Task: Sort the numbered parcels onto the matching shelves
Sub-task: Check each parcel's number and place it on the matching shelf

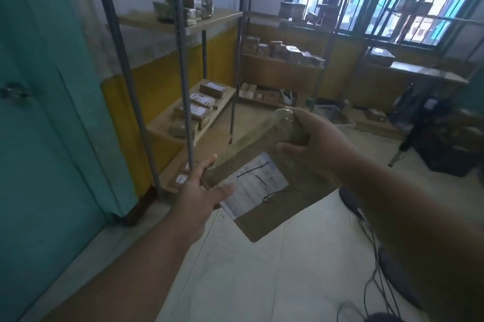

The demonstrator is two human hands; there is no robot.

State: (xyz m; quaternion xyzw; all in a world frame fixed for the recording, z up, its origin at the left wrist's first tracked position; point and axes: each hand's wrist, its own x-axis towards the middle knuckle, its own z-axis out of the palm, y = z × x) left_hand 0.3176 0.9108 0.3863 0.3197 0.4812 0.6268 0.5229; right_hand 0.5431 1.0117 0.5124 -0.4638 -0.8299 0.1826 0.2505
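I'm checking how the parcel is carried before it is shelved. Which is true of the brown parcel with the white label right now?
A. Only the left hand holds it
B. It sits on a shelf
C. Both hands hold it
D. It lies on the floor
C: the left hand grips the brown parcel at its near left edge, while the right hand grips its far end.
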